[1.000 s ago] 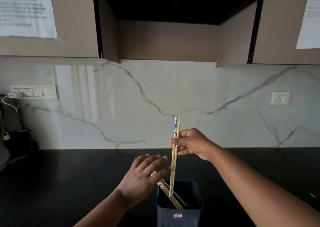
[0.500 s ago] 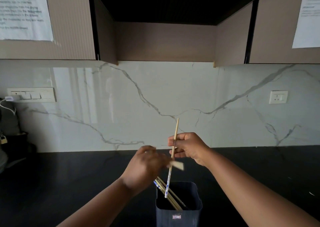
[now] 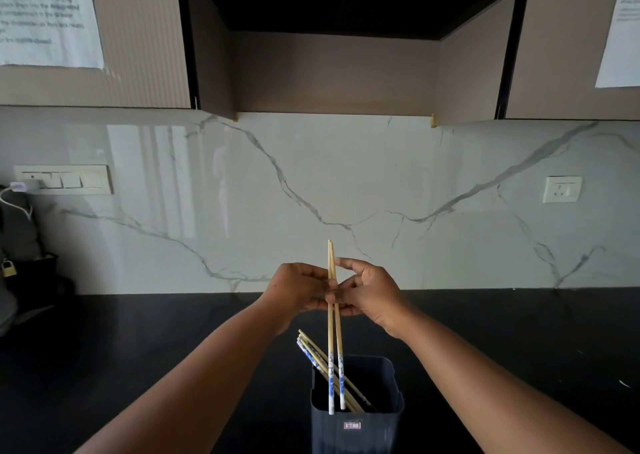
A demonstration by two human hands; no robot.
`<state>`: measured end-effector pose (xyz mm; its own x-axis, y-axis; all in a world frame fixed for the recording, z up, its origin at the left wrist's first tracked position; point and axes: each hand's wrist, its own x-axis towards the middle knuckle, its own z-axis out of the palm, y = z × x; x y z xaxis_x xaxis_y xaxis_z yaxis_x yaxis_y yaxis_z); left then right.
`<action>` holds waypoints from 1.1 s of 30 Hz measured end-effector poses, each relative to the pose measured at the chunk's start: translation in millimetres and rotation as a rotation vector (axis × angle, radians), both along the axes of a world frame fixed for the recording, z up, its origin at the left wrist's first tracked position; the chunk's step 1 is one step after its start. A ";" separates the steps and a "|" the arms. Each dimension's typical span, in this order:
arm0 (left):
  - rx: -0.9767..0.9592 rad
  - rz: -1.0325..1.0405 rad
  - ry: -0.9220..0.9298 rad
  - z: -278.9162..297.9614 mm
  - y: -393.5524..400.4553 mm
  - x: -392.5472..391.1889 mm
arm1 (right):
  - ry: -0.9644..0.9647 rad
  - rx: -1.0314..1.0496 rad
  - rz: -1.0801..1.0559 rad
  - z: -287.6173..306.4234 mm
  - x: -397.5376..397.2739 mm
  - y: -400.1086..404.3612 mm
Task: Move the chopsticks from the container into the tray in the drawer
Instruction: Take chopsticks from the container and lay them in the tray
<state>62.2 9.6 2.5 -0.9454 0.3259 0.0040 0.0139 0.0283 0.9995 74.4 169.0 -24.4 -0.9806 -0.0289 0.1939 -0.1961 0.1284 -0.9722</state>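
While both hands meet above the dark desk (image 3: 138, 349), they pinch one pair of chopsticks (image 3: 331, 329) between them, held nearly upright. The left hand (image 3: 298, 289) has its fingers curled in against the sticks from one side, and the right hand (image 3: 369, 292) presses thumb and fingers against them from the other, so the two hands touch or nearly touch at the grip. Plain wooden ends of the pair stand up above the hands against the marble backsplash (image 3: 415, 183); the blue-and-white patterned ends hang straight down below the hands, over the open mouth of the container (image 3: 356, 429).

That dark, square container sits on the desk directly below the hands, close to the person. Several more chopsticks (image 3: 311, 353) lean inside it, their tops tilted toward the left-hand side and reaching up just under the left wrist. Whether the held pair's lower tips touch the container's front rim cannot be told.

Beyond the hands, to the left, a switch panel (image 3: 64, 180) sits on the backsplash; to the right, a wall socket (image 3: 561, 189).
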 end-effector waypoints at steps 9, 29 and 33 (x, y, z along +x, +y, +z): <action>-0.099 -0.013 -0.024 -0.5 2.6 -3.5 | -0.020 0.016 -0.063 -5.9 1.1 2.0; 0.202 0.210 0.146 -18.2 2.6 -14.8 | -0.267 -0.041 0.089 -31.1 18.6 2.4; 0.207 0.113 0.202 -41.2 -2.5 -8.9 | -0.274 -0.007 0.075 -46.0 29.1 3.0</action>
<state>53.3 7.1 -38.7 -0.9488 0.1914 0.2511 0.2215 -0.1634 0.9614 103.6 171.9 -70.4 -0.9916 -0.1032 -0.0780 0.0659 0.1161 -0.9911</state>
